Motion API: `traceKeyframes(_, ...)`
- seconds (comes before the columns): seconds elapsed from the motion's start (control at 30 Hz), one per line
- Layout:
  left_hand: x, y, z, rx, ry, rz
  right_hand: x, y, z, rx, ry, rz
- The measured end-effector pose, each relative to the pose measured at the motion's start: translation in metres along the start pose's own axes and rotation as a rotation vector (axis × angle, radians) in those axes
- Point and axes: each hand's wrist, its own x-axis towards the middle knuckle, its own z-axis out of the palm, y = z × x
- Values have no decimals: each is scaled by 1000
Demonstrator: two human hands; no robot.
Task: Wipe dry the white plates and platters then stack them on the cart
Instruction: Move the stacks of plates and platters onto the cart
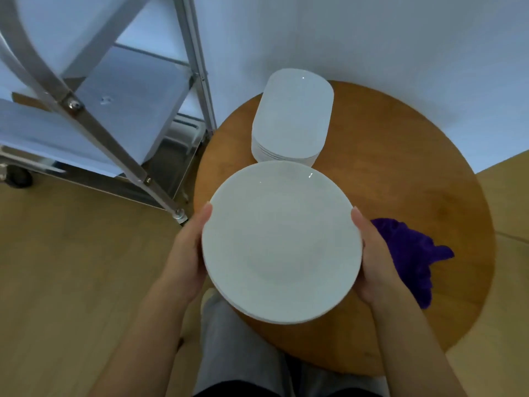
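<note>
Head view: left hand + right hand clasp opposite rims of round plates, small stack, thumbs on top, held over wooden table. Cloth lies beside, unused. Likely carry step; next needs swing left to cart, level. Platters wait behind.

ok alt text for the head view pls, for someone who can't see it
Left hand and right hand grip a stack of round white plates over a round wooden table, with white platters, a purple cloth and a metal cart.
</note>
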Motion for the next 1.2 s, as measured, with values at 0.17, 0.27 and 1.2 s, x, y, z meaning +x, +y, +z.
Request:
traceKeyframes(0.17,-13,24,11,39,3,-161,-6,-16,0,-99,27,163)
traceKeyframes(0.27,-14,32,20,18,28,-261,-6,-19,1,-84,64,223)
traceKeyframes(1.2,-39,91,33,-77,158,-342,-51,-78,39,136,29,154)
